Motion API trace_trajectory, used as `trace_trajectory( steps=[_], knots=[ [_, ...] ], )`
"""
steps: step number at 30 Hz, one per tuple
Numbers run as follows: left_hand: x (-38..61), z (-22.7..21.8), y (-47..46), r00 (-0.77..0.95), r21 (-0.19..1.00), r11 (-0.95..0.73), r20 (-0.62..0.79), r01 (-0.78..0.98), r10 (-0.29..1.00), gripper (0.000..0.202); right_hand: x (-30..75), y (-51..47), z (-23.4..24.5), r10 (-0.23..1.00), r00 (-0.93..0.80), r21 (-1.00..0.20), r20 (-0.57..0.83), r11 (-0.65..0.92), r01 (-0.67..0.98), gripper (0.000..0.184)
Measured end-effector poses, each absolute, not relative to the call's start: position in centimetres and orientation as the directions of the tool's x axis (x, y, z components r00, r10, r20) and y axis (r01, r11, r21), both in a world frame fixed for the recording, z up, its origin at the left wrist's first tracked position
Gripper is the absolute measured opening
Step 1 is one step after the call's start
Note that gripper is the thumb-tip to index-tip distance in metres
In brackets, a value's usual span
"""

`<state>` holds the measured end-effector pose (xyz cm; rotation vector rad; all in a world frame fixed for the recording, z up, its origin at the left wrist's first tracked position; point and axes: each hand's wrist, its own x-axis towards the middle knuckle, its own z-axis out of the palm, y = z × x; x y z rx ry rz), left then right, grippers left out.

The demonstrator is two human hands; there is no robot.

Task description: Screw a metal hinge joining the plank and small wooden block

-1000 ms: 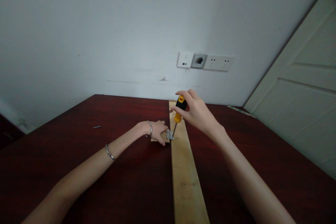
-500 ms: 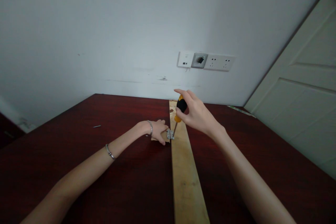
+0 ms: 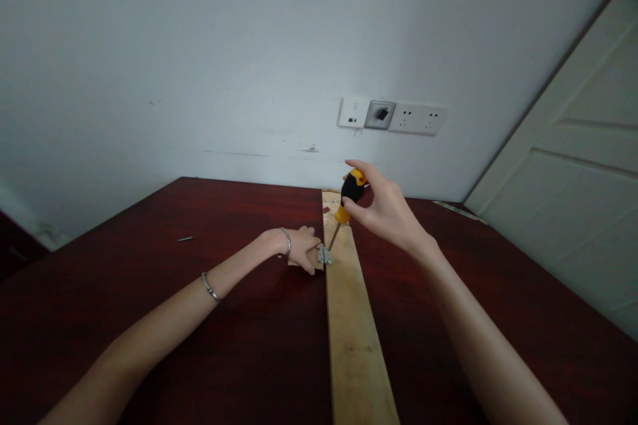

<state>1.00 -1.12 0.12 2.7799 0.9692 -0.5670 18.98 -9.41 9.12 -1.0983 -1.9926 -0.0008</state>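
A small wooden block (image 3: 315,259) butts against the left side of a long pale wooden board (image 3: 355,332). My left hand (image 3: 300,247) lies over the block, thumb on the near side and fingers on the far side, holding it down. A silver metal hinge (image 3: 324,254) spans the joint between block and board. In my right hand (image 3: 389,206) is a screwdriver (image 3: 352,189) with a black and yellow handle, gripped between thumb and fingers. Its shaft leans, with the tip down at the hinge's right leaf; whether it sits in a screw is too small to tell.
Everything lies on a dark red table (image 3: 239,358) pushed up to a white wall. A small thin metal piece (image 3: 185,239) rests at the left. Near the back right edge lies a thin flat strip (image 3: 458,212). Sockets (image 3: 419,118) are on the wall; a white door (image 3: 578,166) stands at right.
My right hand has shifted up and to the right, tilting the screwdriver handle further right while its tip stays at the hinge. The left hand holds its place.
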Motion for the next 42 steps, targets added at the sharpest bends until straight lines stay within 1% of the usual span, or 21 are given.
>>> trace_trajectory(
  steps=[4,6,7,8,11,14,18,21,24,30,35,37,38,40,42],
  knots=[
    [0.9,-0.1,-1.1,0.723,0.026,-0.779,-0.393,0.627,0.569,0.080,20.7,-7.9,8.8,0.671,-0.195,-0.428,0.716,0.642,0.636,0.061],
    [0.9,-0.1,-1.1,0.720,0.032,-0.774,-0.392,0.632,0.572,0.078,21.8,-6.4,7.9,0.686,-0.120,-0.464,0.718,0.599,0.653,0.063],
    [0.9,-0.1,-1.1,0.719,0.032,-0.772,-0.390,0.635,0.575,0.078,22.3,-5.5,7.3,0.711,-0.100,-0.482,0.696,0.566,0.669,0.062],
    [0.9,-0.1,-1.2,0.717,0.031,-0.769,-0.389,0.638,0.579,0.077,22.8,-4.6,6.6,0.750,-0.093,-0.505,0.655,0.526,0.684,0.062],
    [0.9,0.0,-1.2,0.715,0.031,-0.768,-0.391,0.640,0.580,0.075,23.7,-2.1,3.9,0.882,-0.154,-0.573,0.446,0.413,0.708,0.059],
    [0.8,0.0,-1.1,0.717,0.036,-0.771,-0.396,0.636,0.573,0.077,23.9,-0.4,1.1,0.938,-0.217,-0.596,0.271,0.341,0.727,0.056],
    [0.8,0.0,-1.1,0.720,0.037,-0.774,-0.395,0.632,0.570,0.079,23.6,0.5,-1.4,0.949,-0.259,-0.597,0.177,0.313,0.739,0.058],
    [0.9,0.2,-1.3,0.712,0.039,-0.766,-0.401,0.642,0.576,0.075,23.3,0.6,-2.2,0.949,-0.286,-0.596,0.129,0.305,0.743,0.061],
    [1.0,0.3,-1.4,0.709,0.045,-0.764,-0.409,0.644,0.574,0.075,23.1,0.5,-2.4,0.944,-0.314,-0.586,0.099,0.310,0.749,0.060],
    [0.8,0.1,-1.1,0.722,0.052,-0.777,-0.413,0.628,0.556,0.077,22.7,0.3,-2.4,0.941,-0.331,-0.521,0.068,0.316,0.793,0.060],
    [0.5,-0.4,-0.6,0.739,0.063,-0.788,-0.401,0.612,0.542,0.076,22.7,0.0,-2.3,0.944,-0.320,-0.459,0.080,0.320,0.829,0.063],
    [0.5,-0.5,-0.5,0.742,0.069,-0.791,-0.404,0.607,0.535,0.076,22.6,-0.4,-1.9,0.935,-0.327,-0.436,0.140,0.355,0.827,0.063],
    [0.5,-0.5,-0.4,0.743,0.071,-0.793,-0.408,0.605,0.530,0.077,22.6,-0.8,-1.6,0.921,-0.340,-0.416,0.192,0.390,0.822,0.060],
    [0.6,-0.5,-0.4,0.740,0.071,-0.792,-0.414,0.606,0.529,0.077,22.3,-1.7,-0.9,0.868,-0.393,-0.359,0.304,0.486,0.797,0.049],
    [0.7,-0.4,-0.5,0.733,0.064,-0.788,-0.419,0.613,0.536,0.078,22.0,-2.7,-0.2,0.806,-0.479,-0.318,0.349,0.582,0.748,0.039]
  ],
)
